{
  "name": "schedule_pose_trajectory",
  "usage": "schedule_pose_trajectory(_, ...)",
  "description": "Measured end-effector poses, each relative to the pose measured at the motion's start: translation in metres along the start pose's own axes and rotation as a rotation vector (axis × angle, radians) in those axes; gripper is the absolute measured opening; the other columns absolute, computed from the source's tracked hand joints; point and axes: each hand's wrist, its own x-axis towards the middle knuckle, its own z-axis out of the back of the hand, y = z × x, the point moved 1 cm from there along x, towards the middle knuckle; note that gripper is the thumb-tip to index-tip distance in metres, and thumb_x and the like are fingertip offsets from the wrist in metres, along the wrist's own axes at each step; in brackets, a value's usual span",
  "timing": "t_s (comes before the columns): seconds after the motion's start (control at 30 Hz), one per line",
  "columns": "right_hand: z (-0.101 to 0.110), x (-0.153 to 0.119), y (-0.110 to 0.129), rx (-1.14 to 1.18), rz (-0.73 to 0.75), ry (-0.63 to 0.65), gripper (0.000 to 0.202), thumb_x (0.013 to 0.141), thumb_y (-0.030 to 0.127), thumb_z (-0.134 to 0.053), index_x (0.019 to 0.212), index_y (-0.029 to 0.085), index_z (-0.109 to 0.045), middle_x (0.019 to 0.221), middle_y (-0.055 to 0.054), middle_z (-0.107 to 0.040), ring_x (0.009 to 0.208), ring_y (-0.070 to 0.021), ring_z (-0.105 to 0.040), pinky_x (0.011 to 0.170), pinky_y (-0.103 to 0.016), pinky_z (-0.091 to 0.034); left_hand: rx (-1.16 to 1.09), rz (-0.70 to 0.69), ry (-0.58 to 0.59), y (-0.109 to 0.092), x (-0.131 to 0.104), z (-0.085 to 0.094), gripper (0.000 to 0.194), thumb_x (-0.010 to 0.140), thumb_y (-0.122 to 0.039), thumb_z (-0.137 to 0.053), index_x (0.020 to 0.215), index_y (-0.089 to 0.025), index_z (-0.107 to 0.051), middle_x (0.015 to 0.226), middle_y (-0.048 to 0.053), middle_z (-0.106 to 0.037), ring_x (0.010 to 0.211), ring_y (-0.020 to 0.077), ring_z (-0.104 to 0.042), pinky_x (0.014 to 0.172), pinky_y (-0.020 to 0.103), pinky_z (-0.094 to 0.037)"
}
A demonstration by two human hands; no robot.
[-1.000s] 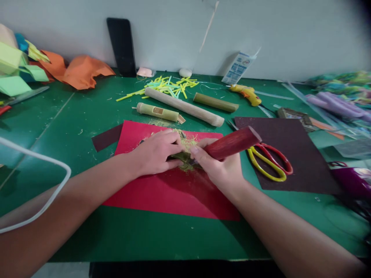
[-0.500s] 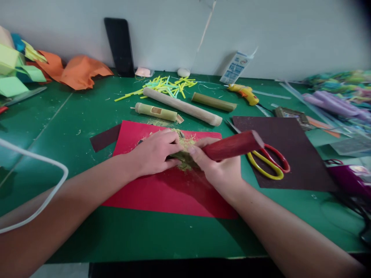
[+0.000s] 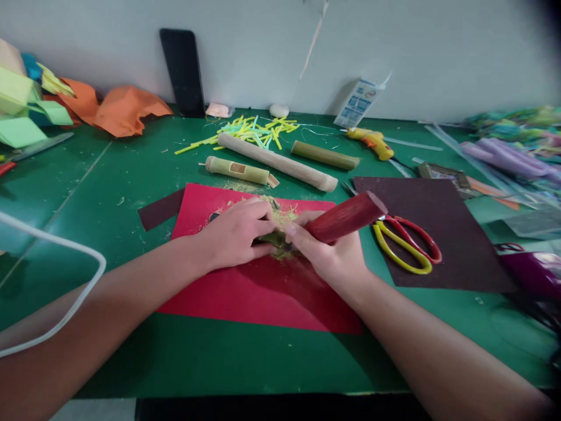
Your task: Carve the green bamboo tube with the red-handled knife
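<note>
On a red sheet (image 3: 263, 298), my left hand (image 3: 236, 231) is closed around a green bamboo piece (image 3: 272, 238), pressing it down. My right hand (image 3: 331, 254) grips a tool by its thick red wooden handle (image 3: 346, 217), which slants up to the right. The tool's working end meets the bamboo near my right thumb, and its shape is mostly hidden by fingers. Fine pale shavings (image 3: 287, 215) lie around the bamboo and between both hands. My left fingers cover most of the bamboo piece.
Behind are a notched bamboo tube (image 3: 241, 171), a pale wooden rod (image 3: 280, 162), a bamboo length (image 3: 324, 155) and cut yellow-green sticks (image 3: 239, 131). Scissors (image 3: 407, 242) lie on dark paper (image 3: 456, 234) at right. A yellow glue gun (image 3: 372, 143) and leaning phone (image 3: 184, 73) stand farther back.
The free end of the red handle has swung slightly left and up. Both hands stay over the same spot, with the bamboo still held. The whole view has shifted a little.
</note>
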Motion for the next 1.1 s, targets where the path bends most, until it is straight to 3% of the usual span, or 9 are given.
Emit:
schedule_pose_trajectory(0.23, 0.0, 0.0, -0.002, -0.02, 0.013, -0.001, 0.029, 0.079, 0.03, -0.071, 0.057, 0.018, -0.057, 0.052, 0.004, -0.052, 0.049, -0.0076, -0.045, 0.045, -0.021, -0.037, 0.018, 0.016, 0.016, -0.002, 0.0, 0.001, 0.016, 0.091, -0.031, -0.066, 0.096, -0.016, -0.071, 0.098, 0.008, -0.064, 0.095, 0.0233, -0.057, 0.079, 0.036, -0.045)
schedule_pose_trajectory(0.4, 0.002, 0.002, -0.007, -0.03, -0.037, -0.293, 0.021, 0.076, 0.034, -0.075, 0.066, 0.019, -0.063, 0.055, 0.004, -0.054, 0.05, -0.0085, -0.045, 0.046, -0.023, -0.037, 0.024, 0.014, 0.02, -0.002, 0.0, 0.001, 0.018, 0.092, -0.032, -0.064, 0.092, -0.014, -0.069, 0.101, 0.009, -0.064, 0.095, 0.0231, -0.058, 0.082, 0.037, -0.047)
schedule_pose_trajectory(0.43, 0.002, 0.003, -0.007, -0.009, -0.06, -0.302, 0.024, 0.077, 0.036, -0.074, 0.064, 0.02, -0.062, 0.053, 0.004, -0.052, 0.048, -0.0082, -0.043, 0.045, -0.024, -0.036, 0.023, 0.012, 0.011, -0.002, 0.0, 0.001, 0.019, 0.092, -0.032, -0.064, 0.091, -0.014, -0.069, 0.1, 0.009, -0.064, 0.094, 0.0228, -0.058, 0.082, 0.037, -0.047)
schedule_pose_trajectory(0.6, 0.002, 0.002, -0.002, 0.066, -0.112, -0.146, 0.031, 0.08, 0.039, -0.07, 0.058, 0.019, -0.06, 0.051, 0.003, -0.052, 0.045, -0.0076, -0.04, 0.043, -0.024, -0.033, 0.033, 0.006, -0.018, 0.0, 0.0, -0.002, 0.017, 0.089, -0.031, -0.066, 0.093, -0.014, -0.069, 0.099, 0.01, -0.063, 0.094, 0.0242, -0.057, 0.081, 0.039, -0.047)
schedule_pose_trajectory(0.77, 0.002, 0.0, 0.003, -0.024, -0.099, -0.058, 0.03, 0.079, 0.036, -0.07, 0.056, 0.019, -0.059, 0.054, 0.002, -0.055, 0.051, -0.0103, -0.048, 0.048, -0.025, -0.039, 0.015, -0.002, -0.031, 0.001, -0.001, -0.003, 0.014, 0.089, -0.029, -0.066, 0.093, -0.016, -0.069, 0.099, 0.009, -0.065, 0.095, 0.0234, -0.057, 0.082, 0.038, -0.047)
schedule_pose_trajectory(0.87, 0.001, 0.0, 0.003, -0.039, -0.083, -0.058, 0.029, 0.078, 0.035, -0.071, 0.057, 0.02, -0.058, 0.056, 0.001, -0.057, 0.055, -0.0117, -0.051, 0.051, -0.025, -0.043, 0.016, 0.001, -0.026, 0.001, -0.001, -0.003, 0.014, 0.088, -0.028, -0.067, 0.096, -0.016, -0.07, 0.099, 0.008, -0.065, 0.094, 0.0233, -0.057, 0.081, 0.037, -0.046)
schedule_pose_trajectory(1.0, 0.001, 0.003, 0.001, -0.017, -0.102, -0.045, 0.031, 0.077, 0.036, -0.073, 0.058, 0.02, -0.057, 0.054, 0.003, -0.052, 0.051, -0.0094, -0.045, 0.047, -0.024, -0.038, 0.029, 0.006, -0.004, 0.0, 0.0, -0.002, 0.017, 0.089, -0.03, -0.067, 0.098, -0.015, -0.07, 0.101, 0.009, -0.065, 0.096, 0.0244, -0.057, 0.083, 0.039, -0.047)
schedule_pose_trajectory(1.1, 0.001, 0.005, -0.003, -0.019, -0.09, -0.152, 0.026, 0.078, 0.034, -0.073, 0.061, 0.02, -0.058, 0.055, 0.004, -0.051, 0.05, -0.0085, -0.043, 0.048, -0.025, -0.037, 0.033, -0.006, -0.017, 0.0, 0.0, -0.002, 0.017, 0.089, -0.031, -0.067, 0.094, -0.014, -0.071, 0.099, 0.01, -0.065, 0.095, 0.0246, -0.057, 0.083, 0.039, -0.047)
